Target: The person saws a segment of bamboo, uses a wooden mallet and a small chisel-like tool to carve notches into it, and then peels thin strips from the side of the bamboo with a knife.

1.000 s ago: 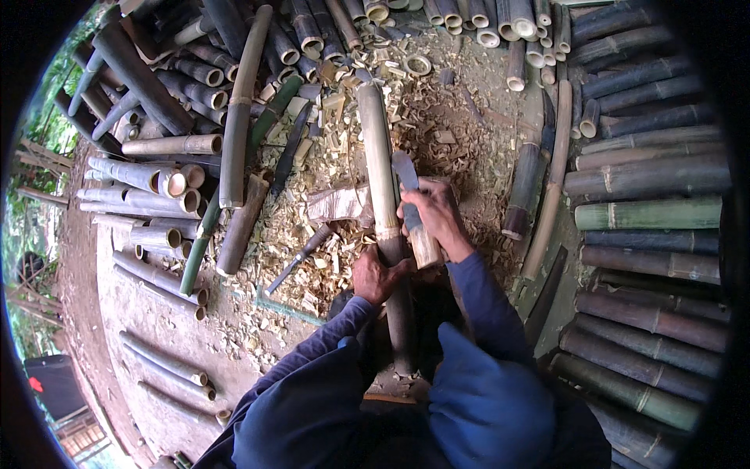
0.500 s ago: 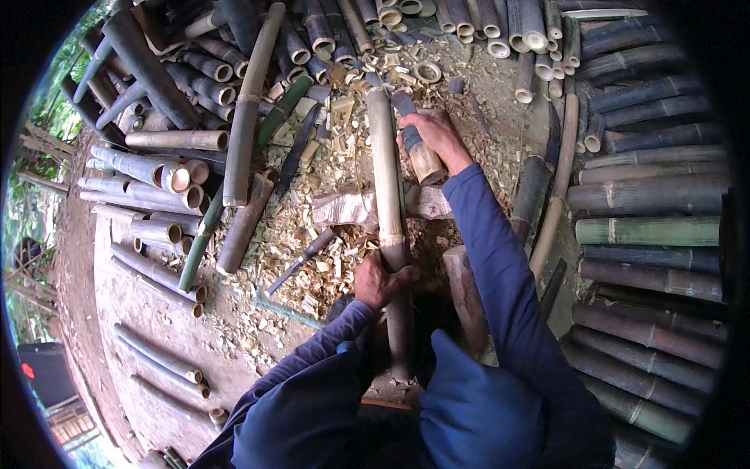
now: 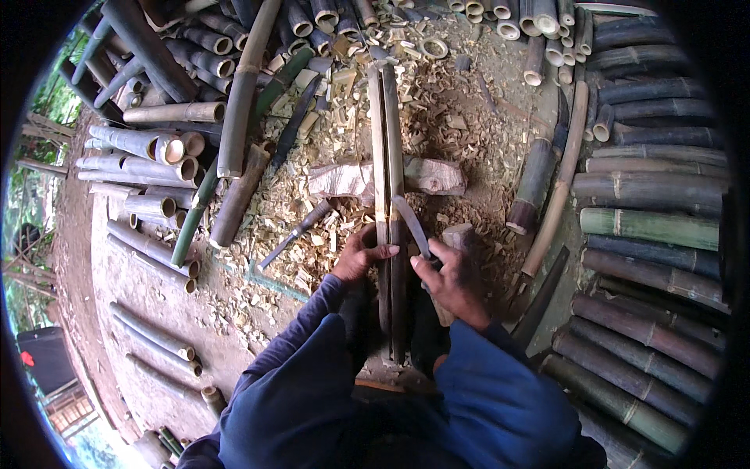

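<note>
Presently: left hand (image 3: 361,258) is clamping the split bamboo pole (image 3: 388,195), which is lying across a wood block (image 3: 437,176). Right hand (image 3: 453,277) is gripping a knife (image 3: 412,225) in the split; keeping the blade centred should be holding the halves even.

A: Where does the camera sit?

B: There is a single view, from a wide fisheye camera worn on the person's head. It looks steeply down over blue sleeves that enter from the lower edge.

A: How near is it?

B: Close. The left hand (image 3: 361,254) and right hand (image 3: 451,279) sit just below centre, on a split bamboo pole (image 3: 388,156) running away up the middle.

A: And the edges?

B: Straight bamboo stems (image 3: 652,227) bend along the dark round rim; the ground (image 3: 148,352) fills the lower left.
</note>
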Demonstrator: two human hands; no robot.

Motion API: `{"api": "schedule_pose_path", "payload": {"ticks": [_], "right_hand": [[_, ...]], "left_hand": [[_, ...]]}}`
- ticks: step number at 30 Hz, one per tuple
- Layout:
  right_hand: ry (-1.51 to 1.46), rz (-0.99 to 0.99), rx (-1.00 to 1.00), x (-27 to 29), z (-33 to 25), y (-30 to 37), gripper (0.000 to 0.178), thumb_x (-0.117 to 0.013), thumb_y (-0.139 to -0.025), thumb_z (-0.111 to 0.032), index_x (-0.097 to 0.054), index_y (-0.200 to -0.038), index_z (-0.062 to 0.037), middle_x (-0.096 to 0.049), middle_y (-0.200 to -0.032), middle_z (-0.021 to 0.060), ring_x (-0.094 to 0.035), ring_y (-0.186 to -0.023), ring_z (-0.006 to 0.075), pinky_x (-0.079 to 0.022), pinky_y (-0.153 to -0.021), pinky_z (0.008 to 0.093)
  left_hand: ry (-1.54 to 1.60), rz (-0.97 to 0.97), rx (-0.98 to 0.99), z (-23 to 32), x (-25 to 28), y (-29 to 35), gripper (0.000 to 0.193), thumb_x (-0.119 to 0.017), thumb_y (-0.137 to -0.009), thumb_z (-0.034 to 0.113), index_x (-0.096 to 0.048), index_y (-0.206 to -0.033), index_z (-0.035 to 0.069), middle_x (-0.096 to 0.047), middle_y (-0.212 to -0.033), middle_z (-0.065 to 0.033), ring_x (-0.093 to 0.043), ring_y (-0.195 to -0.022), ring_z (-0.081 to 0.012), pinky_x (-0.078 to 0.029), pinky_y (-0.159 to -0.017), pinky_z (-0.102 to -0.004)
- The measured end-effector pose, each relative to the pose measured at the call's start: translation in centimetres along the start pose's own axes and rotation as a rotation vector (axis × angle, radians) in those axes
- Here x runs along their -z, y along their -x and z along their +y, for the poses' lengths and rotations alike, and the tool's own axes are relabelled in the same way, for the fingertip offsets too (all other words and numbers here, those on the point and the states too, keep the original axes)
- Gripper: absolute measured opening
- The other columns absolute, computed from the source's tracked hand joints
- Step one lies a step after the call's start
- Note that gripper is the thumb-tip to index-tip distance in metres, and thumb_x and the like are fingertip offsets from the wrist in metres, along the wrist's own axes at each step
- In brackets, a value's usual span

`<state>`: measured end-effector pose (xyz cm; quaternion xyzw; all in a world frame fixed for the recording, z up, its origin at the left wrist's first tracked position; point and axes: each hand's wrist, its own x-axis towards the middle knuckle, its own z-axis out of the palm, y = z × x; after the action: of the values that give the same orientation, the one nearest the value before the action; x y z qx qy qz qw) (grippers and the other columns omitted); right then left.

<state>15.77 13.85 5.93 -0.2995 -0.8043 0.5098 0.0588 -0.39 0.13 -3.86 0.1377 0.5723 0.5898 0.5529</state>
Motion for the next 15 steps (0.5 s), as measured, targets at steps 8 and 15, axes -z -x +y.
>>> {"api": "schedule_pose_path", "payload": {"ticks": [8, 15], "right_hand": [[0.033, 0.145, 0.186, -3.9, 1.6, -5.1, 0.019, -0.064, -0.094, -0.017, -0.061, -0.098, 0.0014, -0.066, -0.084, 0.0253, -0.068, -0.08, 0.0427, -0.052, -0.066, 0.0471], [0.149, 0.094, 0.056, -1.7, 0.3, -17.6, 0.059, -0.066, -0.095, -0.032, -0.056, -0.131, 0.0139, -0.06, -0.132, 0.0337, -0.061, -0.122, 0.0407, -0.049, -0.105, 0.0446]], "left_hand": [[-0.056, 0.026, -0.101, -1.7, 0.4, -0.3, 0.059, -0.086, -0.078, 0.023, -0.063, -0.126, -0.001, -0.072, -0.111, -0.0101, -0.065, -0.102, -0.0182, -0.051, -0.094, -0.0343], [-0.23, 0.025, -0.06, -1.2, 0.1, -0.3, 0.054, -0.085, -0.081, 0.025, -0.063, -0.123, -0.002, -0.073, -0.108, -0.011, -0.067, -0.1, -0.0184, -0.052, -0.094, -0.0349]]}}
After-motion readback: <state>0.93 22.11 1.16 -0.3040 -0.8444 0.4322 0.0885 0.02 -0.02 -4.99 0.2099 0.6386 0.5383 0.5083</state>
